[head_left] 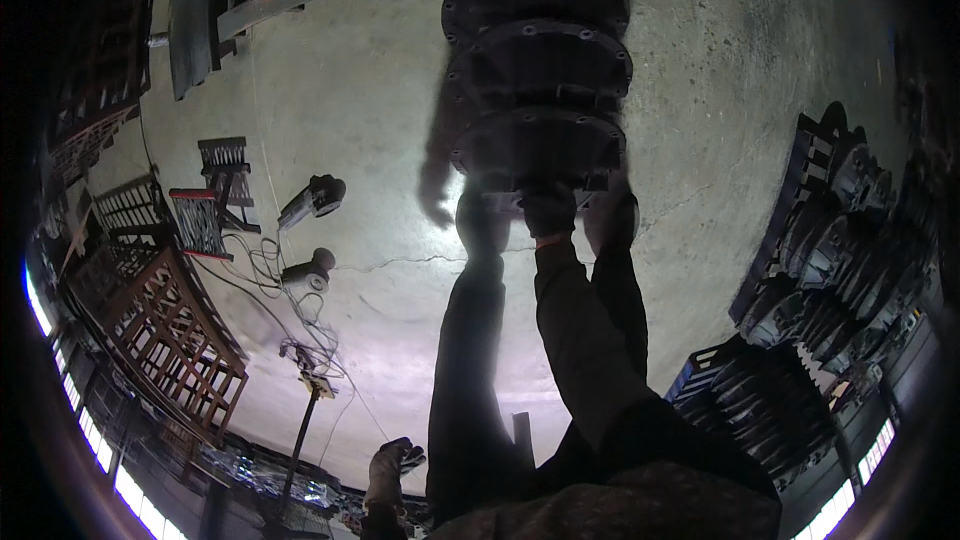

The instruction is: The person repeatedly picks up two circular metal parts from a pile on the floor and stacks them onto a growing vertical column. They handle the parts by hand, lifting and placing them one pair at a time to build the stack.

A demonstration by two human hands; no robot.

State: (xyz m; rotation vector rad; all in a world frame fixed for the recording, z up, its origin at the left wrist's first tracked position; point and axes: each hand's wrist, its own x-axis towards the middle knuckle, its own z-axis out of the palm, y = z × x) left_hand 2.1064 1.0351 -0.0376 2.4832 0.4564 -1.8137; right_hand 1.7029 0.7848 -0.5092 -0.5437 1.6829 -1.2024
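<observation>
Your right hand (548, 212) is at the near edge of a dark, rounded housing (540, 148) with holes dotting its flanged rim, nearest in a row of similar castings (540, 60) on the concrete floor (380, 170). It's too dark to tell whether those fingers grip. Your left hand (390, 468) hangs aside, fingers loosely spread.
</observation>
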